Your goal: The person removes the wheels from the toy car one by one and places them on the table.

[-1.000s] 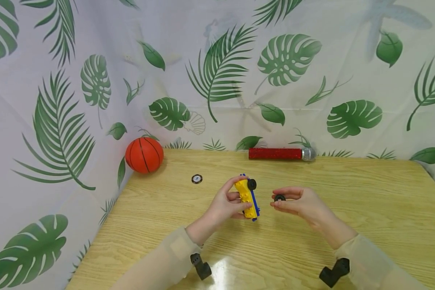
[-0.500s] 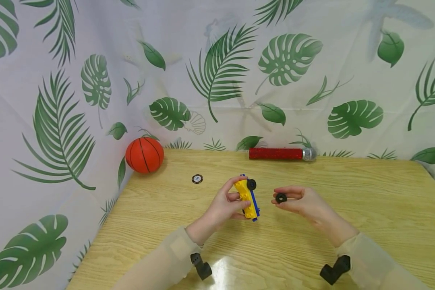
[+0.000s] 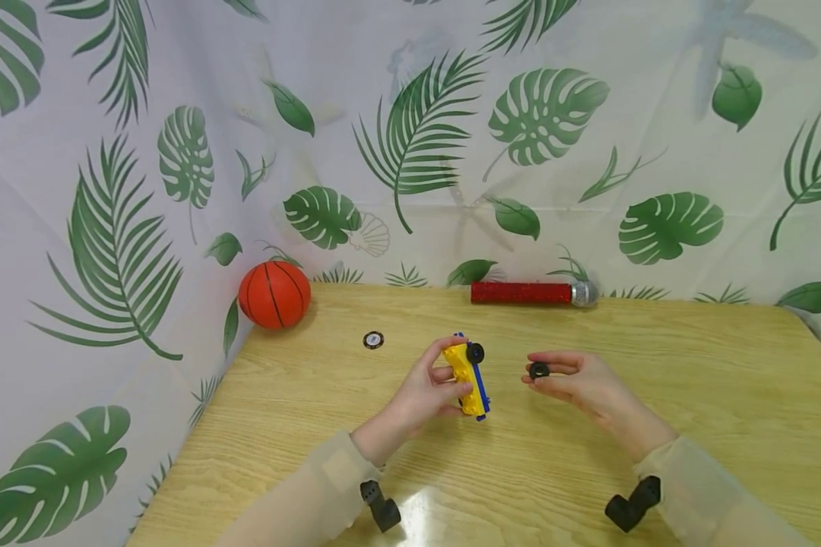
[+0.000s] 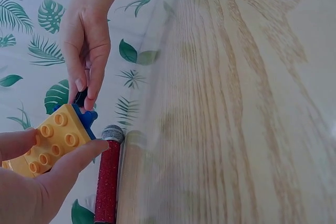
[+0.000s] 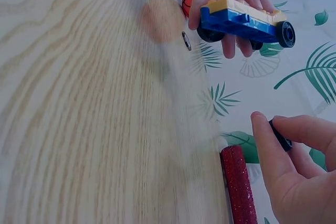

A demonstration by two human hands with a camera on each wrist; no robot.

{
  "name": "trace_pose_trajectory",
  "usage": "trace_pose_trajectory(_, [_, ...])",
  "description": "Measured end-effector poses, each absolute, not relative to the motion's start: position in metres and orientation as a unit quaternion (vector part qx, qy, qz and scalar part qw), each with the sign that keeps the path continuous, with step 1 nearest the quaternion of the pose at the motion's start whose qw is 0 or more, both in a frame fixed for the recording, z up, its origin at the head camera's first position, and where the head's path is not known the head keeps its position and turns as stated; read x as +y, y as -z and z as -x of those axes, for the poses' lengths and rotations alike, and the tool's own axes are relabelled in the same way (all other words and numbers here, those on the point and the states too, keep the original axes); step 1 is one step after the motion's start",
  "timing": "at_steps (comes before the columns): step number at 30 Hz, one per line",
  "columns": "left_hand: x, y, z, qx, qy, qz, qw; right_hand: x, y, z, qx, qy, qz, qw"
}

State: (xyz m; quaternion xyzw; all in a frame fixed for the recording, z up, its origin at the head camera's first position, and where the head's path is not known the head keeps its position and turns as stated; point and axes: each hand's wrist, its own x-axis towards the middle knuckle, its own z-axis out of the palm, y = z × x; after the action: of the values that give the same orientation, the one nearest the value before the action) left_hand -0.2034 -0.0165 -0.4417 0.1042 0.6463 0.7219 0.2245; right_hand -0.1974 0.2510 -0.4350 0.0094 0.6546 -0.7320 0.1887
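My left hand [image 3: 417, 391] grips a toy car [image 3: 467, 378] with a yellow studded body and a blue base, tilted up above the table. Black wheels show on the car in the right wrist view, one of them a wheel [image 5: 286, 34] at its end. To the right, my right hand [image 3: 588, 387] pinches a loose black toy wheel [image 3: 539, 370] between thumb and fingers, a short gap away from the car. In the left wrist view the yellow studs [image 4: 60, 119] face the camera, with thumb and fingers on either side.
A red glittery microphone [image 3: 520, 293] lies along the back edge of the wooden table [image 3: 301, 456]. An orange toy basketball [image 3: 274, 295] sits at the back left corner. Near it lies a black-and-white round chip [image 3: 373, 339]. A leaf-print cloth [image 3: 246, 137] hangs behind.
My right hand has drawn slightly to the right, away from the car, and the wheel in its fingers has turned. The left hand keeps its grip on the car almost unmoved.
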Motion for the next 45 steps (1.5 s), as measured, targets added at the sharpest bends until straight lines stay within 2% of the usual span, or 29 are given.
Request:
trace_pose_trajectory(21, [-0.018, 0.444, 0.206, 0.646, -0.725, -0.095, 0.218, 0.264, 0.457, 0.216, 0.672, 0.716, -0.041, 0.184])
trace_pose_trajectory(45, [-0.026, 0.448, 0.206, 0.635, -0.734, -0.084, 0.225, 0.274, 0.478, 0.226, 0.657, 0.707, -0.025, 0.258])
